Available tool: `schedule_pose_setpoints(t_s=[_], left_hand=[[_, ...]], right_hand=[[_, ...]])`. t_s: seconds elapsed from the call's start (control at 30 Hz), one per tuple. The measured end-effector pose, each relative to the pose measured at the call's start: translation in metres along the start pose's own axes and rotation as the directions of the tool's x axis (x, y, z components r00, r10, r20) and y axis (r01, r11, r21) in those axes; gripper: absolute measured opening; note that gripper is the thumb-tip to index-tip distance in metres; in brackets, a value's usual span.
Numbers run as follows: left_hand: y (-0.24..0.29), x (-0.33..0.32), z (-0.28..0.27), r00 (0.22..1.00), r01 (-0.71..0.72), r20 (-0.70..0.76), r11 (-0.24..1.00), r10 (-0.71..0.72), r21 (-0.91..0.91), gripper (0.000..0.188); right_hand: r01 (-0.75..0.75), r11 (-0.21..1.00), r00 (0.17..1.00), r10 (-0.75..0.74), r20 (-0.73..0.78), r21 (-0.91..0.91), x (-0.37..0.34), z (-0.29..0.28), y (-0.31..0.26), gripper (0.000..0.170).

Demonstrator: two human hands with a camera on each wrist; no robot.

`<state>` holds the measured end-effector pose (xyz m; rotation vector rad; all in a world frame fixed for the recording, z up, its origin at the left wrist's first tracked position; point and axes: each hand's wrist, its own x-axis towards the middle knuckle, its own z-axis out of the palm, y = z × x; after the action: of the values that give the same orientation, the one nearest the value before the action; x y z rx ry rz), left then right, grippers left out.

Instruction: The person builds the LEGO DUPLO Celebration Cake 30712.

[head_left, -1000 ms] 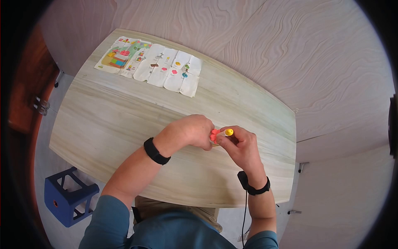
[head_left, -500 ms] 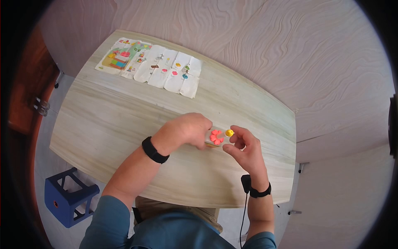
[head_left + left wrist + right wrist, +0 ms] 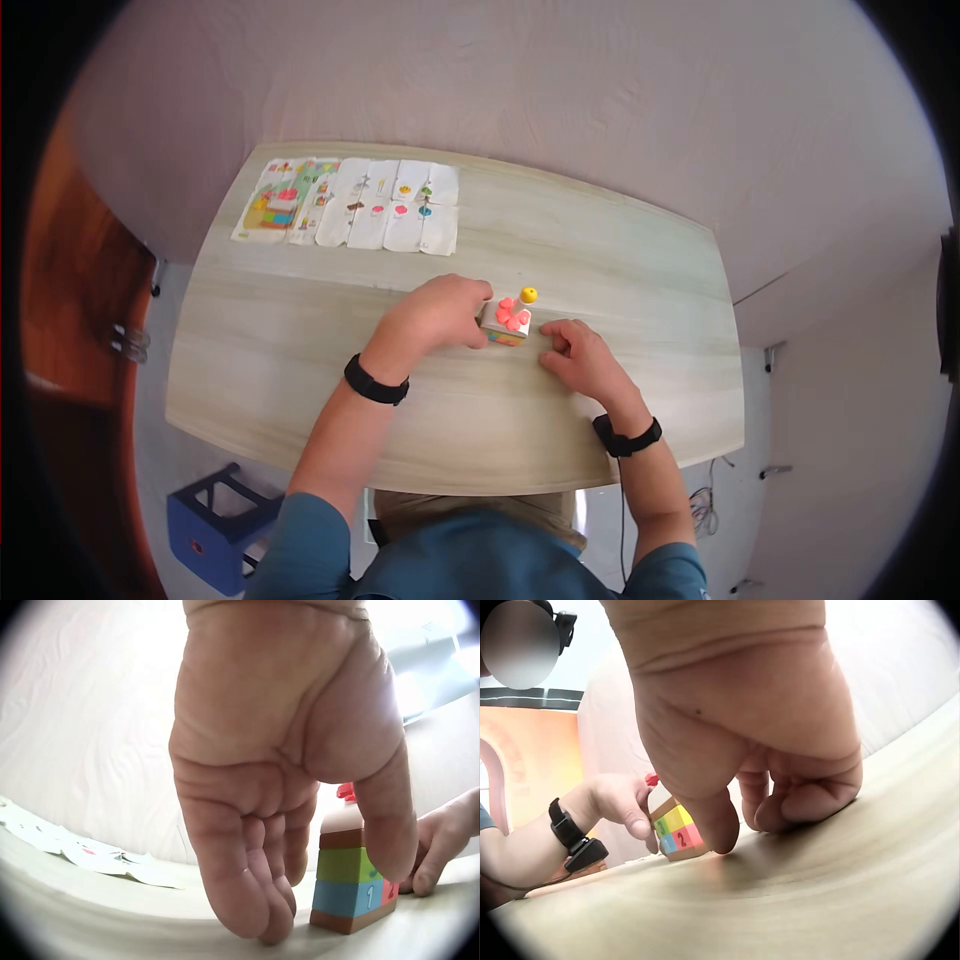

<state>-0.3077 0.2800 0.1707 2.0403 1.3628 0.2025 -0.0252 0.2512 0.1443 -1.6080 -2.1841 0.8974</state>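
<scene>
A toy cake of stacked blocks stands upright on the table. It has brown, green, blue and red layers with numbers, under a white top. Pink-red petal pieces sit on top, beside a white candle with a round yellow tip. My left hand is right at the cake's left side, fingers relaxed and thumb apart from them; in the left wrist view the thumb overlaps the blocks. To the right of the cake, my right hand rests low by the tabletop, fingers loosely bent and holding nothing.
A creased picture sheet lies flat at the back left of the table. Behind the table rises a pale wall. A blue stool stands on the floor at front left. A cable hangs from the right wrist camera.
My right hand has let go of the candle and moved down beside the cake. The left hand's fingers have loosened at the cake's side. The head view has tilted up.
</scene>
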Motion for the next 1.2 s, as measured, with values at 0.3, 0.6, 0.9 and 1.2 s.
schedule_pose_setpoints(t_s=[0.3, 0.6, 0.9, 1.2], left_hand=[[-0.034, -0.030, 0.031, 0.985, 0.167, -0.038, 0.985, -0.166, 0.034, 0.078], [-0.018, -0.059, 0.049, 0.982, 0.178, -0.070, 0.984, -0.176, 0.020, 0.100], [-0.029, -0.027, 0.050, 0.980, 0.138, -0.134, 0.988, -0.145, -0.063, 0.115], [-0.028, 0.009, 0.052, 0.986, -0.024, -0.164, 0.974, -0.014, -0.225, 0.050]], right_hand=[[-0.066, 0.995, 0.998, 0.066, 0.012, 0.073, 0.000, 0.000, 0.004, 0.043], [-0.099, 0.986, 0.994, 0.093, 0.053, 0.132, 0.010, 0.003, 0.015, 0.043], [-0.068, 0.983, 0.996, 0.058, 0.063, 0.170, 0.006, 0.003, 0.020, 0.045], [-0.121, 0.972, 0.985, 0.093, 0.143, 0.201, 0.009, -0.001, 0.022, 0.049]])
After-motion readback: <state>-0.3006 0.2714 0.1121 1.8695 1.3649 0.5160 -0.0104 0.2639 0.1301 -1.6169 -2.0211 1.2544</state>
